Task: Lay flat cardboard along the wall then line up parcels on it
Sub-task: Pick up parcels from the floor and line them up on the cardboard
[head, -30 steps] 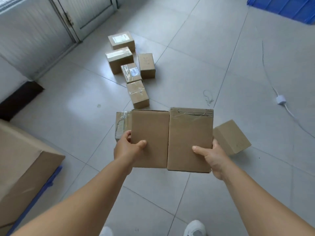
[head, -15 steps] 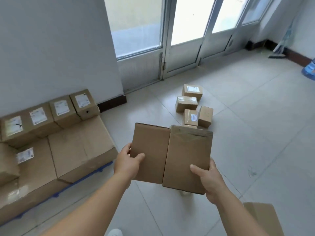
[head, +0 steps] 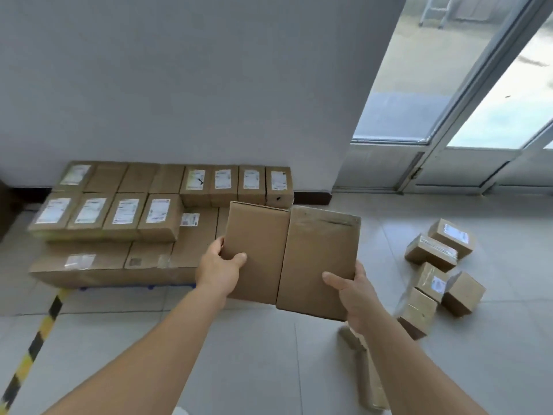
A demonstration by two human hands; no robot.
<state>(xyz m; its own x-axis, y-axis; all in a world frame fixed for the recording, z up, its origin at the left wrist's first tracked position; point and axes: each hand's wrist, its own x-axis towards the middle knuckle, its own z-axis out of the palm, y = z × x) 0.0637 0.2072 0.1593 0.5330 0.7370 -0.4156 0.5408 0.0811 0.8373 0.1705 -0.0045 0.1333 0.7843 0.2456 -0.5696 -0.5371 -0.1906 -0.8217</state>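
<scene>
Wall [head: 179, 85] backs rowed parcels [head: 167, 199] | your left hand [head: 220, 269] grasps plain box [head: 257, 253] | your right hand [head: 357, 292] grasps taped box [head: 318, 259]

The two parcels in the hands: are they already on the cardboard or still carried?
Carried: left hand and right hand grip two parcels in the air.

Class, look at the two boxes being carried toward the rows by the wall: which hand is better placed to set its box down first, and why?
Probably the left hand: its box sits nearer the open cardboard base beside the front row of parcels. The right hand holds its box farther out.
</scene>
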